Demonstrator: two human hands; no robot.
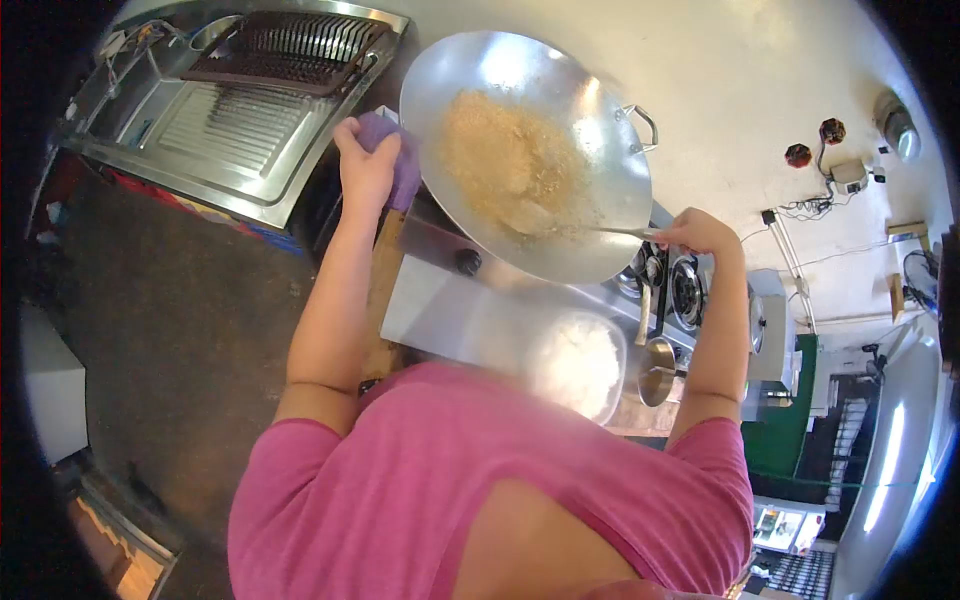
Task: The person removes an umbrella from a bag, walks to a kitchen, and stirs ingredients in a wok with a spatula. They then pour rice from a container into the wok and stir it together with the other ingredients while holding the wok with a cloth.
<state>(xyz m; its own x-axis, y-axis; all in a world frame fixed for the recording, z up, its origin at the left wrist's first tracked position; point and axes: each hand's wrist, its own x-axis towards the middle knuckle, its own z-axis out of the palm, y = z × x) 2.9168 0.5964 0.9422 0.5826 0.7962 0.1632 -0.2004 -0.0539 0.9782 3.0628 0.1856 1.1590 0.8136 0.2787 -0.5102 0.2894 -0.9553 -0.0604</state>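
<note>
Head view: The left hand (368, 165) is closed on a purple cloth (405, 178) at the near-left rim of the wok (622, 190). The right hand (700, 233) has its fingers together, clamped on the handle end of a metal utensil (628, 232). The utensil extends leftward from the fingers over the rim into brownish food (500, 145), lying well apart from them inside the wok.

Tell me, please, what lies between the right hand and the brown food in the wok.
In the head view: the utensil handle that the right hand holds, and the inner wall of the wok.
</note>
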